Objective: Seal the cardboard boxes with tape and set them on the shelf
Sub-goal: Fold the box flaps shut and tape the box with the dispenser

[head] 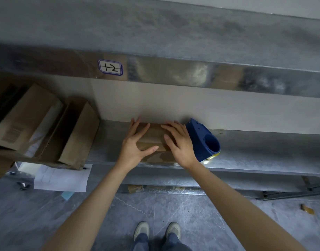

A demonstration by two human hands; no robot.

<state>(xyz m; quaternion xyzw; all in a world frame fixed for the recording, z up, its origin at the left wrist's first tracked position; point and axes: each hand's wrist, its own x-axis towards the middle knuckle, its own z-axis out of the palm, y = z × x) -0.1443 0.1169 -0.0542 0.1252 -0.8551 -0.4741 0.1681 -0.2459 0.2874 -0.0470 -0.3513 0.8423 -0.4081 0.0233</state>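
A small brown cardboard box point(153, 140) lies on the metal shelf point(255, 153), near its front edge. My left hand point(135, 142) rests on the box's left side with fingers straight and the thumb across its top. My right hand point(179, 142) lies flat on the box's right side, fingers spread. A blue tape dispenser point(204, 140) with a yellow edge stands on the shelf just right of my right hand.
Two larger cardboard boxes point(29, 120) point(77, 134) lean on the shelf at the left. A label reading 1-2 point(110, 67) is stuck to the upper shelf's edge. White paper point(61, 178) hangs below. Scraps point(307, 209) lie on the tiled floor near my feet.
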